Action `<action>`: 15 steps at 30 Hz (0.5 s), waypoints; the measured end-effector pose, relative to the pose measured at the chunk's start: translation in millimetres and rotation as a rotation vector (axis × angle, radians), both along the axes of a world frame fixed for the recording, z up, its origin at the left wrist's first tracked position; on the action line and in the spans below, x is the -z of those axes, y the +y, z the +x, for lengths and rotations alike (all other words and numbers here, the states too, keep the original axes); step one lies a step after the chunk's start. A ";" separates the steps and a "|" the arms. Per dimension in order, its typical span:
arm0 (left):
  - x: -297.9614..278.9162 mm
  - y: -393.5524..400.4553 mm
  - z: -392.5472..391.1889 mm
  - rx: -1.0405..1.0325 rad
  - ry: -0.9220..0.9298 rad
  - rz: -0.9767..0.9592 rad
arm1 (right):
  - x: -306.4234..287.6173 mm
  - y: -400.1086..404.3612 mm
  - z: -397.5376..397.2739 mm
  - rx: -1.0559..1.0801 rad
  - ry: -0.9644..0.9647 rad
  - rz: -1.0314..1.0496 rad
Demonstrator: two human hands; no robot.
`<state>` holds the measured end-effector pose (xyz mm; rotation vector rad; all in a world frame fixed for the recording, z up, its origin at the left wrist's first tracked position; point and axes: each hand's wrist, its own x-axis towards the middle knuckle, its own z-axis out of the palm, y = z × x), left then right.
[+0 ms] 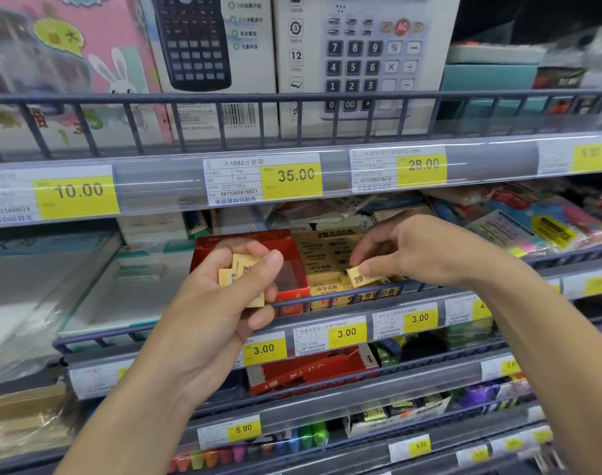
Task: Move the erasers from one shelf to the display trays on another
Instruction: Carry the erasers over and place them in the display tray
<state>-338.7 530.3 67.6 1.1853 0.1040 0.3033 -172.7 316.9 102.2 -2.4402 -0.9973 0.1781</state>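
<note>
Between my two hands sit a red cardboard display tray [294,255] and a yellow cardboard display tray [327,265], side by side on the wire-fronted shelf [347,299]. My left hand [237,286] grips a small stack of flat yellow paper-sleeved erasers [243,269], palm turned up. My right hand [419,252], wrist bent down, pinches one single yellow eraser [361,275] over the yellow tray. They look light, firm and slightly slick; the short edges seem best to pinch.

Stationery shop aisle, wire-fronted shelves [292,97], yellow price labels [294,176], boxed calculators [368,56] on display
</note>
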 end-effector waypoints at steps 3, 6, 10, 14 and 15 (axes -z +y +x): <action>0.1 0.7 1.2 0.016 0.007 0.002 | 4.8 3.5 7.2 -0.007 -0.032 -0.065; 0.6 1.7 2.6 0.027 0.014 -0.006 | 5.6 5.6 10.9 0.002 -0.061 -0.100; 1.9 4.3 3.9 0.054 0.035 -0.026 | 5.8 8.3 10.6 -0.010 -0.075 -0.161; 3.7 7.2 4.9 0.062 0.033 -0.032 | 10.8 7.5 11.0 0.009 -0.074 -0.157; 4.5 7.6 5.4 0.063 0.034 -0.033 | 12.4 7.4 10.5 0.010 -0.080 -0.134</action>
